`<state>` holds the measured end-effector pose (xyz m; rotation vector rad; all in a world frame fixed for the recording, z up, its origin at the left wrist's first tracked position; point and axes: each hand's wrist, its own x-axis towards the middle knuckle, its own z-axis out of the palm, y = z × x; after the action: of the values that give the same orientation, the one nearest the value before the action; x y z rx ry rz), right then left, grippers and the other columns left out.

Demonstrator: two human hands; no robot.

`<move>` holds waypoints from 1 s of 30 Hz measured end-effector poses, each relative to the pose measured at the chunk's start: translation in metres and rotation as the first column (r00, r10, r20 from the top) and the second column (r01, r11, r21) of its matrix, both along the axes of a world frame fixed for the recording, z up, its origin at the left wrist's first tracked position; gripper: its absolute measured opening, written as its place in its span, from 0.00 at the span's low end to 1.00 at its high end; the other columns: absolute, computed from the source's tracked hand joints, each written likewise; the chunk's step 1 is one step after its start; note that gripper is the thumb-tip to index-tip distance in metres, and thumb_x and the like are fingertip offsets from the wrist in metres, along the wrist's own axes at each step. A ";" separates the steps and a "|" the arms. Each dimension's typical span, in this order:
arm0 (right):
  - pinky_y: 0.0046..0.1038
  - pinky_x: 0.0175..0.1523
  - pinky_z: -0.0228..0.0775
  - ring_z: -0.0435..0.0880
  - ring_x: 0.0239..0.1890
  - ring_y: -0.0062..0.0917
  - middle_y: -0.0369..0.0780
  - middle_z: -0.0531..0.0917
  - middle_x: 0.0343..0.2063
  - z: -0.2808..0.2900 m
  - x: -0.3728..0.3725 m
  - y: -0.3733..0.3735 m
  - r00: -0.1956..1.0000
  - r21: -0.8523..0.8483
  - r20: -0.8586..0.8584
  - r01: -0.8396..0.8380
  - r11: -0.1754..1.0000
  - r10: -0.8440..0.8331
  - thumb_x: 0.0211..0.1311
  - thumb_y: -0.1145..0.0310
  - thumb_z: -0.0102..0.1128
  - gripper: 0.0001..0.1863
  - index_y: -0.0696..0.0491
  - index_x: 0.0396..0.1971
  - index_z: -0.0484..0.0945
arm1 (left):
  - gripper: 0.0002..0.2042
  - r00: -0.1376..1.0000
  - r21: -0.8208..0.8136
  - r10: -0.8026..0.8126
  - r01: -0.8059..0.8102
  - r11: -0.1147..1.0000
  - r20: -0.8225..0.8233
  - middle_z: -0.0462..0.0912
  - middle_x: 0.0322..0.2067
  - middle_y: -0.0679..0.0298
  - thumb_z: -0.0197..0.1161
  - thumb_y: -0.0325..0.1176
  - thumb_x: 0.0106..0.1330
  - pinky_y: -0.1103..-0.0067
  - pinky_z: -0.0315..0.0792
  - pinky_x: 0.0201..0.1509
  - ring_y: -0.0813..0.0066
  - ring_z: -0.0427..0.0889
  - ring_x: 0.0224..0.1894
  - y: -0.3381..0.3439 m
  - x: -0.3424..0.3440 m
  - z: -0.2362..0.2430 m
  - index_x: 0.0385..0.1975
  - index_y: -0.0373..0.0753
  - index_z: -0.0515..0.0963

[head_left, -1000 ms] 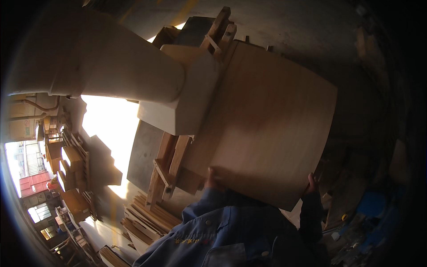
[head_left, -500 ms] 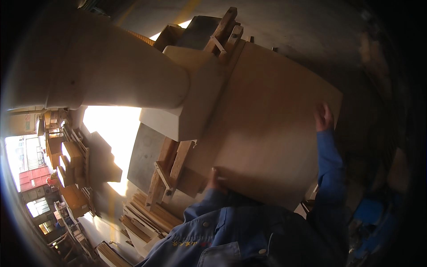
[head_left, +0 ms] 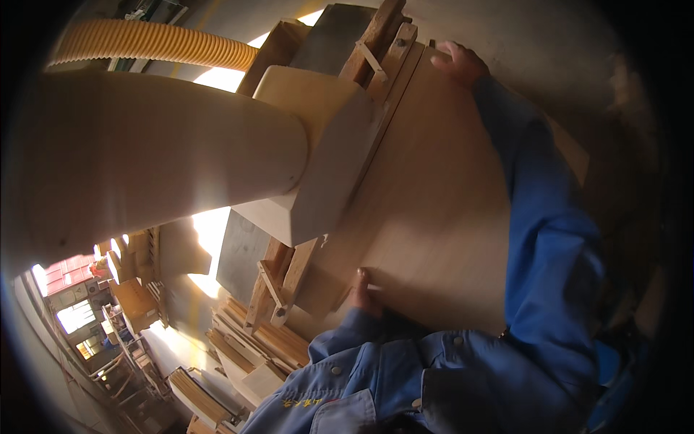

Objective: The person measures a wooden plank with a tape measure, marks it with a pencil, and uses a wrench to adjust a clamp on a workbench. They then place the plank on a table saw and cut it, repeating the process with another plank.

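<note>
One board (head_left: 426, 188) lies between left hand (head_left: 364, 296) and right hand (head_left: 463, 65).

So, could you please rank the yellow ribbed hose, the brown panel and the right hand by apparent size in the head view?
Largest to smallest:
brown panel
yellow ribbed hose
right hand

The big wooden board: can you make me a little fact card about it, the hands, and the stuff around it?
Main thing: wooden board, wide and brown
Left hand: at the board's near edge, thumb showing, other fingers hidden
Right hand: at the board's far edge
Left of the board: pale hood, joined to a fat pipe
Upper left: ribbed yellow hose
Lower left: stacked wood strips
Clothes: blue jacket
</note>
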<state>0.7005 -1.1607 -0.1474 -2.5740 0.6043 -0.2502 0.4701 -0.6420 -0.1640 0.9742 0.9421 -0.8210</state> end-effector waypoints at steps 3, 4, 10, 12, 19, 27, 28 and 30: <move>0.37 0.58 0.64 0.71 0.56 0.38 0.45 0.73 0.54 -0.026 0.028 -0.009 0.996 -0.060 -0.089 0.015 0.998 -0.020 0.55 0.45 0.55 0.33 0.49 0.57 0.68 | 0.13 0.998 -0.055 0.036 -0.033 0.998 0.057 0.77 0.33 0.63 0.54 0.46 0.67 0.70 0.74 0.38 0.67 0.77 0.35 -0.009 -0.001 0.010 0.37 0.41 0.73; 0.37 0.59 0.63 0.71 0.57 0.38 0.45 0.72 0.55 -0.033 0.037 -0.012 0.995 -0.007 -0.095 0.003 1.000 -0.004 0.55 0.43 0.55 0.34 0.49 0.58 0.67 | 0.13 0.995 -0.040 0.078 -0.075 0.996 0.056 0.77 0.33 0.63 0.54 0.46 0.67 0.71 0.74 0.38 0.67 0.77 0.34 -0.014 -0.001 0.013 0.37 0.42 0.73; 0.35 0.49 0.70 0.80 0.45 0.38 0.49 0.81 0.41 -0.039 0.062 -0.028 0.982 0.141 -0.168 -0.065 0.988 0.088 0.46 0.54 0.58 0.26 0.54 0.45 0.78 | 0.15 0.990 -0.035 0.123 -0.121 0.992 0.066 0.79 0.35 0.62 0.59 0.45 0.64 0.69 0.73 0.43 0.68 0.78 0.37 -0.029 0.005 0.027 0.38 0.39 0.74; 0.35 0.47 0.71 0.80 0.43 0.37 0.48 0.82 0.39 -0.029 0.064 -0.031 0.982 0.161 -0.182 -0.011 0.987 0.041 0.46 0.54 0.59 0.24 0.54 0.41 0.79 | 0.15 0.985 0.009 0.157 -0.158 0.987 0.066 0.79 0.35 0.62 0.59 0.44 0.64 0.69 0.73 0.45 0.68 0.78 0.38 -0.033 0.006 0.025 0.39 0.38 0.73; 0.34 0.45 0.71 0.81 0.41 0.36 0.47 0.82 0.37 0.000 0.079 -0.038 0.961 0.095 -0.268 -0.037 0.995 0.061 0.45 0.54 0.59 0.23 0.54 0.39 0.80 | 0.15 0.986 0.034 0.153 -0.156 0.987 0.064 0.79 0.36 0.62 0.58 0.43 0.65 0.68 0.72 0.46 0.68 0.77 0.39 -0.044 0.011 0.030 0.40 0.37 0.73; 0.34 0.44 0.72 0.80 0.39 0.35 0.46 0.82 0.36 -0.005 0.094 -0.051 0.956 0.135 -0.281 -0.048 0.990 0.084 0.47 0.55 0.58 0.21 0.53 0.38 0.79 | 0.16 0.985 0.040 0.161 -0.164 0.986 0.069 0.79 0.37 0.61 0.57 0.43 0.65 0.68 0.72 0.47 0.67 0.77 0.40 -0.057 0.017 0.030 0.40 0.36 0.73; 0.34 0.43 0.72 0.80 0.39 0.34 0.46 0.82 0.36 -0.005 0.097 -0.053 0.955 0.137 -0.282 -0.050 0.989 0.087 0.47 0.56 0.58 0.21 0.53 0.38 0.79 | 0.15 0.986 0.031 0.157 -0.158 0.987 0.055 0.79 0.37 0.61 0.57 0.43 0.65 0.68 0.72 0.47 0.67 0.77 0.40 -0.057 0.017 0.030 0.40 0.36 0.73; 0.33 0.43 0.72 0.80 0.39 0.34 0.46 0.81 0.35 -0.006 0.100 -0.055 0.956 0.145 -0.280 -0.052 0.988 0.091 0.47 0.56 0.58 0.20 0.53 0.38 0.79 | 0.15 0.988 0.015 0.149 -0.149 0.989 0.030 0.79 0.37 0.61 0.58 0.43 0.65 0.68 0.72 0.47 0.66 0.77 0.40 -0.059 0.019 0.031 0.41 0.36 0.73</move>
<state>0.8009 -1.2161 -0.1536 -2.5109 0.6046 0.1870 0.4888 -0.7008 -0.1331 0.9160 0.9863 -0.6727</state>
